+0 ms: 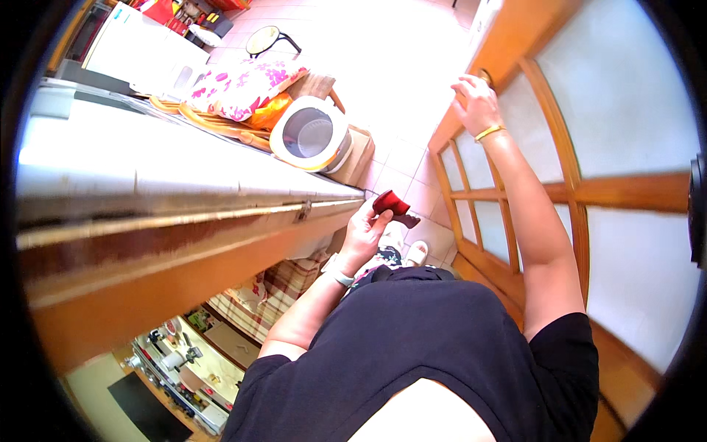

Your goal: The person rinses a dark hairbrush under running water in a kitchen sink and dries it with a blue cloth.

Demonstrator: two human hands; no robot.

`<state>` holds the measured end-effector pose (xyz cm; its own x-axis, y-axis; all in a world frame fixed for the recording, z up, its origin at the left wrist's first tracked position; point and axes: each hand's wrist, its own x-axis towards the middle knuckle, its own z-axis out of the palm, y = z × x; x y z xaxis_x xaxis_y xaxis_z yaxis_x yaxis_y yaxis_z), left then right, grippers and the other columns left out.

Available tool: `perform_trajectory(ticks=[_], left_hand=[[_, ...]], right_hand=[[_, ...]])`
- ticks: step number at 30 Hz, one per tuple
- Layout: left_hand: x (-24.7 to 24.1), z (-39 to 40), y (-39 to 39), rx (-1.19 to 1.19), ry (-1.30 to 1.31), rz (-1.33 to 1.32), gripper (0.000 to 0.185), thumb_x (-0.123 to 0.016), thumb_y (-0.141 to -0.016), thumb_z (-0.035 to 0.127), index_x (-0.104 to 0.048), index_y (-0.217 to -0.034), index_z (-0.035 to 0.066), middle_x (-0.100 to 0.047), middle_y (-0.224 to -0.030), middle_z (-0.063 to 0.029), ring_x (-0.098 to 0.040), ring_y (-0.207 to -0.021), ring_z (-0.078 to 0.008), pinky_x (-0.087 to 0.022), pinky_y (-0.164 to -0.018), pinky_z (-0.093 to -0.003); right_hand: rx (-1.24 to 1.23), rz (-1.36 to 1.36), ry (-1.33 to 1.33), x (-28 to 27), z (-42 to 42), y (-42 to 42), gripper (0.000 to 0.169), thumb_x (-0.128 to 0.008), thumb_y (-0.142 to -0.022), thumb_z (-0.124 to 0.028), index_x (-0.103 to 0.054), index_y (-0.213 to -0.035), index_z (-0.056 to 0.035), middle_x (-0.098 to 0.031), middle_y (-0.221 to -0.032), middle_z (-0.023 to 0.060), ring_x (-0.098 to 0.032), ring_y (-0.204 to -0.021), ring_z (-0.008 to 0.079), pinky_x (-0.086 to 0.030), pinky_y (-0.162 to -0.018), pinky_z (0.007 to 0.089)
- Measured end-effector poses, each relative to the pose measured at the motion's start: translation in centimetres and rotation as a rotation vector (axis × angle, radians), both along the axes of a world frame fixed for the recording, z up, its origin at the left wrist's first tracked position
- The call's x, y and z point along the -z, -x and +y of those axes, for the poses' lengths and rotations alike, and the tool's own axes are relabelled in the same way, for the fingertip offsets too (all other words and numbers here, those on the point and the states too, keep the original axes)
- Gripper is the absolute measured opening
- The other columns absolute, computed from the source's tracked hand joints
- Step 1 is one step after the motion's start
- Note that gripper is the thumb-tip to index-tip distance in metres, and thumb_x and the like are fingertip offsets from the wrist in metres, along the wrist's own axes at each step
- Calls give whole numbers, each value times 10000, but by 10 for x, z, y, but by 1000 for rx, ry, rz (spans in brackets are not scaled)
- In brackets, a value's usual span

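My left hand (365,235), with a pale watch or band at the wrist, grips a small dark red glossy item (393,207) between thumb and fingers; its exact kind I cannot tell. At the upper right, my right hand (476,100) is raised to the edge of a wooden door (574,190) with frosted glass panes, beside its round brass-coloured knob (486,78). The fingers are bent and partly spread, and nothing is seen held in them. A yellow bracelet circles that wrist.
Left of my left hand runs a door frame and tiled wall edge (165,188). Beyond stand a white-rimmed bin (309,132), a cardboard box (356,157), a chair with a floral cushion (243,88) and a round stool (263,40). A cluttered shelf (182,364) lies lower left.
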<state>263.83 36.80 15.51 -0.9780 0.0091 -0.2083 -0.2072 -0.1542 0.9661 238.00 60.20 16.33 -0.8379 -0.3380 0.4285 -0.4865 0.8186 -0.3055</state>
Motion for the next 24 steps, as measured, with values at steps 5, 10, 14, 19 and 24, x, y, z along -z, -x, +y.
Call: perform_trajectory(ticks=[5, 10, 14, 19, 24], left_hand=[[12, -15, 70, -67, 210, 153, 224, -570, -940, 78, -614, -1142, -7, -663, -1026, -99, -642, -917, -170, -487, -820, -285], [26, -29, 127, -145, 441, 204, 201, -573, -922, 68, -623, -1103, -3, -636, -1027, -136, -620, -922, -291, -485, -827, -345], [7, -35, 192, -157, 829, 300, 333, -600, -825, -19, -633, -1150, 46, -598, -1019, -124, -592, -944, -303, -492, -797, -361], [-1, -17, 314, -132, 1168, 493, 522, -607, -693, -79, -640, -1185, 93, -571, -969, -86, -580, -930, -288, -501, -761, -364], [-10, 12, 425, -138, 1151, 598, 493, -646, -694, -45, -665, -1156, 126, -570, -980, -59, -590, -941, -262, -516, -744, -365]], right_hand=[[86, 49, -166, 50, 73, 74, 205, -677, -751, -94, -669, -955, -114, -616, -1178, 46, -513, -1136, 278, -420, -976, 417], [154, 52, -104, 52, 159, 122, 87, -663, -767, -141, -683, -844, -106, -662, -1054, 44, -550, -1045, 277, -445, -930, 401], [286, 10, -151, 61, 204, 146, 55, -657, -771, -155, -651, -786, -102, -650, -912, 55, -579, -937, 263, -456, -844, 402], [347, 8, -249, 59, 291, 141, 67, -654, -779, -149, -613, -777, -97, -614, -888, 72, -569, -902, 290, -445, -809, 411], [627, -310, -213, 53, 363, 145, 122, -641, -805, -115, -585, -727, -39, -590, -788, 93, -544, -815, 279, -441, -740, 373]])
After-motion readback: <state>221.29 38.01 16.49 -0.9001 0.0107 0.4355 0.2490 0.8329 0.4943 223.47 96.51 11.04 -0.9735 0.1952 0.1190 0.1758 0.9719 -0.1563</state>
